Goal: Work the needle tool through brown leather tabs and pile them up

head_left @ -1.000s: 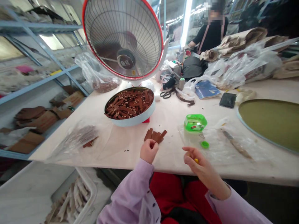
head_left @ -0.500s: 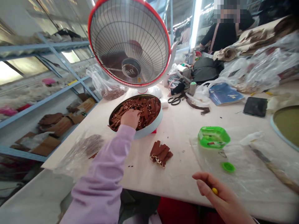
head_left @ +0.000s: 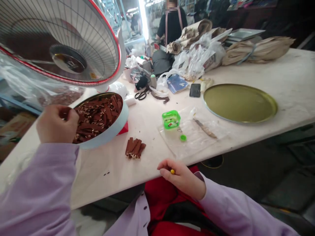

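Note:
My left hand (head_left: 56, 124) is raised at the near left rim of a round, pale blue tin (head_left: 115, 126). Its thumb and fingers are pinched together, and what they hold, if anything, is hidden. The tin is full of brown strips (head_left: 100, 113) with small metal rings. Resting by the table's front edge, my right hand (head_left: 178, 175) is closed around a yellow-tipped thing (head_left: 172, 171), most of it inside the fist. Between the hands lies a small fanned bunch of brown tabs (head_left: 135, 148), their gold-coloured rings toward me.
A red-rimmed fan heater (head_left: 73, 42) stands behind the tin. To the right are a green box (head_left: 171, 119), a green cap (head_left: 183, 138), a knife-like tool (head_left: 205, 128) on clear plastic and a round lid (head_left: 240, 103). Black scissors (head_left: 140, 95) lie farther back. A person (head_left: 171, 21) stands beyond.
My left hand has come back from inside the tin to its near left rim. The view has swung right, showing the whole round lid. My right hand stays closed on the yellow-tipped thing.

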A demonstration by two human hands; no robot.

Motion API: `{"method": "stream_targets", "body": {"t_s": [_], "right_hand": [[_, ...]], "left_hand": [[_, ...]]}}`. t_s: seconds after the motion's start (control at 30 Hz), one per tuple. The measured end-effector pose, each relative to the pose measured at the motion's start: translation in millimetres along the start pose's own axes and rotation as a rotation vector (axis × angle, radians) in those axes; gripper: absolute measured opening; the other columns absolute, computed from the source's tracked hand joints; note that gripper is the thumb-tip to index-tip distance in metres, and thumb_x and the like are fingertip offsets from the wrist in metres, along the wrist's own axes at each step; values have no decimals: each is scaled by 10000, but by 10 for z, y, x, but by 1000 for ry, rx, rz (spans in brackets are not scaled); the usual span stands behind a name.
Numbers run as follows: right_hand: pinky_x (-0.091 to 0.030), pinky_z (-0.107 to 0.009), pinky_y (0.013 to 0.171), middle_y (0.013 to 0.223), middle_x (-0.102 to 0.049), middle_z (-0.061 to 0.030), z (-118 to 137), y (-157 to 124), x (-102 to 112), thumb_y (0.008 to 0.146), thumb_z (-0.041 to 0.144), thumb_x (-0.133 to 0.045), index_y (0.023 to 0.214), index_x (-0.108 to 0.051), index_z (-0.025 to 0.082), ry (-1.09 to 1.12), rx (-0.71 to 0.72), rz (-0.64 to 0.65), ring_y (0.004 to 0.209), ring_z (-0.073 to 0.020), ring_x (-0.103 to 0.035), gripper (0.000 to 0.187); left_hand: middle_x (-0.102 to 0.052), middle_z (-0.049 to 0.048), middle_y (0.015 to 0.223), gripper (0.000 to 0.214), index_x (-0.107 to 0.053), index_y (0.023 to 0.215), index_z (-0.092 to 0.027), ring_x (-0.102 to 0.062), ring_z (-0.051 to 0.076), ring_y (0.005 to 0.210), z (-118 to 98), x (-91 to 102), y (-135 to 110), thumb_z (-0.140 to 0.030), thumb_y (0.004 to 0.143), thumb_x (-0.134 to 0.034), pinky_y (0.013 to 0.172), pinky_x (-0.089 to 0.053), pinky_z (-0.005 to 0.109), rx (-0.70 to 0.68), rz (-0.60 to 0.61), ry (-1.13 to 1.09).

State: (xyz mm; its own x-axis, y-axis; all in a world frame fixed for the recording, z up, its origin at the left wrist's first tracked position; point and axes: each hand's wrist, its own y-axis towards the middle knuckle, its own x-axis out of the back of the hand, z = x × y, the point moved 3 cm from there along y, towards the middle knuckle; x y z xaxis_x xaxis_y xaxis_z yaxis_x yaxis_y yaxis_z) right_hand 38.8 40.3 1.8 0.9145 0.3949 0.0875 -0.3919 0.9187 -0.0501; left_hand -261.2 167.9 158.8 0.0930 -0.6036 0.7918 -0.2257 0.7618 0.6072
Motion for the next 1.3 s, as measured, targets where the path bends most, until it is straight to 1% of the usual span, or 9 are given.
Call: {"method": "stream_targets", "body": {"t_s": [0.1,0.2,0.3,0.37,0.43,0.57,0.7,0.87,1.3], "right_hand": [[-389,-235,571,651,-512,23,80,-79,-24,828,266,-477,834,-580,179,-51,56,-3,604,-111,-468,135],[-404,-250,613,715,-533,5,214,-154,21,824,292,-503,936,-581,183,-114,138,-108,651,-124,-494,175],[-406,-257,629,746,-539,0,351,-249,29,793,288,-563,945,-595,193,-191,234,-111,679,-131,-509,182],[-411,-259,635,722,-558,-1,384,-314,-8,798,238,-549,788,-603,189,-209,265,-22,684,-133,-523,74],[-422,-264,632,688,-577,-1,355,-365,-29,810,210,-519,693,-574,186,-165,249,17,669,-134,-534,132],[-444,-265,609,680,-595,2,199,-399,52,815,297,-520,787,-582,180,68,110,-191,637,-132,-537,135],[-407,-228,511,636,-559,19,106,-389,122,761,367,-581,767,-570,173,224,30,-340,564,-107,-496,195],[-345,-209,450,601,-518,33,7,-380,91,750,398,-599,752,-569,166,245,-36,-310,519,-86,-445,234],[-196,-204,388,524,-384,69,-175,-320,139,750,390,-615,766,-563,164,359,-123,-271,442,-54,-284,232]], "left_hand": [[-623,9,735,279,-635,915,-243,-545,194,664,-235,443,-424,-426,758,-495,661,-448,335,-42,-69,-173],[-639,-23,668,192,-607,913,-260,-566,172,667,-677,681,-1051,-335,743,-557,669,-428,299,-216,138,-575],[-624,-14,606,58,-608,782,-232,-544,140,568,-1097,656,-1645,-252,734,-584,593,-418,264,-309,465,-955],[-625,5,645,31,-617,724,-217,-542,134,591,-1253,570,-1896,-224,726,-587,584,-409,249,-263,541,-1098],[-636,18,721,63,-629,770,-213,-552,134,648,-1322,462,-2049,-217,726,-585,618,-414,243,-180,583,-1200],[-623,30,793,213,-589,915,-188,-540,131,672,-1339,234,-2282,-283,725,-601,635,-418,247,54,757,-1310],[-534,-7,597,208,-512,682,-162,-462,101,550,-1426,105,-2520,-355,748,-551,541,-369,226,215,1007,-1437],[-482,-30,537,224,-482,637,-166,-416,89,515,-1489,76,-2587,-359,705,-572,515,-330,217,352,989,-1508],[-415,-54,469,170,-436,589,-180,-354,78,459,-1498,-63,-2559,-287,700,-506,462,-283,210,311,985,-1400]]}}
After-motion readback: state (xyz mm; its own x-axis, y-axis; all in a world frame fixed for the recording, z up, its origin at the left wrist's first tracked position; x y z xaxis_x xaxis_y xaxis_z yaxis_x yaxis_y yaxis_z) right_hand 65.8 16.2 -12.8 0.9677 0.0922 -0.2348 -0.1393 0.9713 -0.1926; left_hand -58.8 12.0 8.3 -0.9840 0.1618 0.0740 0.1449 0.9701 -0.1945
